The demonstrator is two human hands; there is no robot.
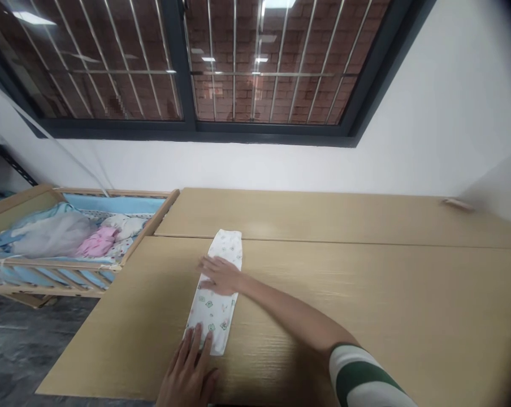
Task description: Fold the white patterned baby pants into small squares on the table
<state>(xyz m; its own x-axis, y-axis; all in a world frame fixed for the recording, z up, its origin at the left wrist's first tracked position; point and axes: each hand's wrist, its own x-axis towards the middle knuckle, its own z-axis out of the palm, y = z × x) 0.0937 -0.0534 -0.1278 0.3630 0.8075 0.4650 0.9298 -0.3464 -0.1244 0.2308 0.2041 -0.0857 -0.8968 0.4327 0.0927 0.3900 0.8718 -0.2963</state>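
A narrow folded white cloth with small printed figures (226, 249) lies lengthwise on the light wooden table (366, 294). My right hand (220, 276) lies flat across its middle, fingers stretched out to the left. My left hand (188, 373) rests flat at the near end of the cloth, fingertips on its lower edge. Both hands press on the cloth and grip nothing. My right arm wears a green and white striped sleeve.
A wooden baby crib (69, 240) with blue lining, grey netting and pink clothes stands to the left of the table. A white wall and a barred window are behind. A small wooden object (457, 203) lies at the table's far right corner.
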